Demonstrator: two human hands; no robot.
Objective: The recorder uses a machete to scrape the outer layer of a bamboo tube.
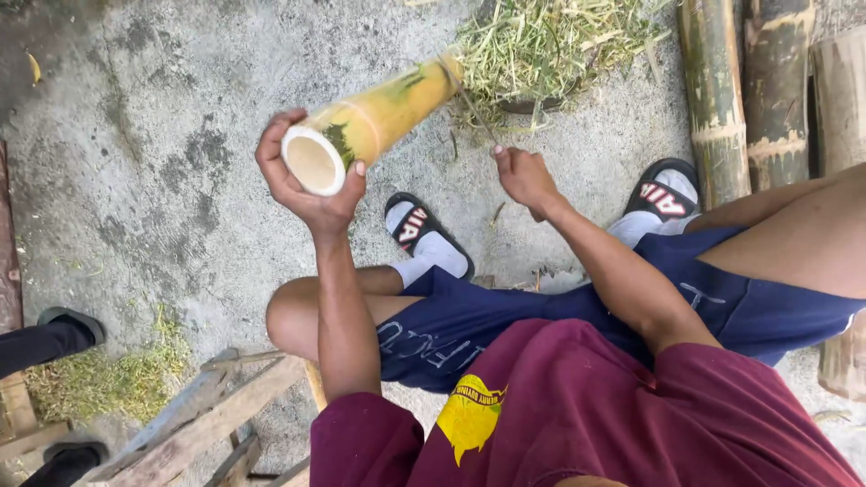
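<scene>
A maroon shirt (577,406) with a yellow emblem fills the foreground. The left hand (307,185) is clenched around a cut bamboo section (374,122), held raised with its hollow end toward the camera. The right hand (523,176) grips a thin blade (465,95) whose edge meets the bamboo's far end, above the concrete ground (162,135) and green shavings (550,41).

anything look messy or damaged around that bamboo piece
The bamboo section in the left hand looks intact, its cut end clean. The mess is green shavings: one pile heaped beyond it, another by the wooden frame. The right hand grips a thin blade.
</scene>
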